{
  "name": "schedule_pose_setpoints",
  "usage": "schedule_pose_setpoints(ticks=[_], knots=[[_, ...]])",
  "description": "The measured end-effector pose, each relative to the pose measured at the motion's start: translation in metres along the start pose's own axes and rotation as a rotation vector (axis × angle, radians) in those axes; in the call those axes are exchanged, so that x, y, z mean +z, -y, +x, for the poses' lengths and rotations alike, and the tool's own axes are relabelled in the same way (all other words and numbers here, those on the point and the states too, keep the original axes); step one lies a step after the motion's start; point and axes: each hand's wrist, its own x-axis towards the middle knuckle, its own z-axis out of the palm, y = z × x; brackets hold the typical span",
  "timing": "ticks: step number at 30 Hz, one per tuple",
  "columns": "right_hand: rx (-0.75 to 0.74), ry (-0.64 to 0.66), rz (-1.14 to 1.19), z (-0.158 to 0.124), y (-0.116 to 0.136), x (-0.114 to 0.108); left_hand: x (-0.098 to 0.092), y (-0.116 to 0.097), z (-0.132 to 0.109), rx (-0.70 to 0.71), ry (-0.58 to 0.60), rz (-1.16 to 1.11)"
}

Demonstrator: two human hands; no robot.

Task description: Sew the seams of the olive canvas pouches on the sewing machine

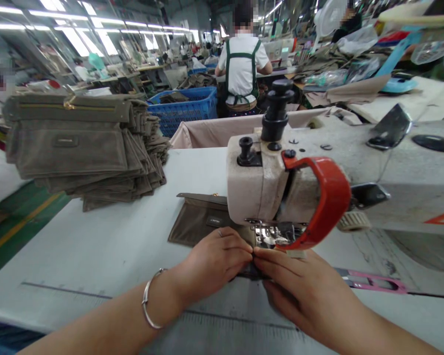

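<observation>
An olive-brown fabric pouch piece (192, 224) with a small dark label lies flat on the white table, its right part running under the head of the sewing machine (246, 185). My left hand (218, 256), a bangle at its wrist, pinches the near edge of the piece just in front of the presser foot (264, 235). Close against it, my right hand (303, 283) has its fingers together on the same edge, right of the left fingertips. The two hands nearly touch. Fingers and the machine head hide part of the fabric.
Several similar pouch pieces (70, 143) are stacked at the table's left. Pink thread snips (377, 282) lie right of my right hand. An orange finger guard (328, 202) curves beside the needle area. Behind are a blue crate (185, 108) and a person in a green-strapped apron (243, 69).
</observation>
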Motion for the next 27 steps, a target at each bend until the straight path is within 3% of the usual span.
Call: schedule_pose_setpoints(ticks=[13, 23, 27], knots=[[0.135, -0.032, -0.229, 0.015, -0.007, 0.009, 0.012, 0.036, 0.016, -0.114, -0.022, 0.011], [0.158, -0.045, -0.242, 0.017, -0.005, 0.009, 0.014, 0.044, 0.02, -0.162, -0.082, 0.068], [0.161, -0.031, -0.216, 0.016, -0.006, 0.009, 0.006, 0.033, 0.023, -0.172, -0.029, 0.132]])
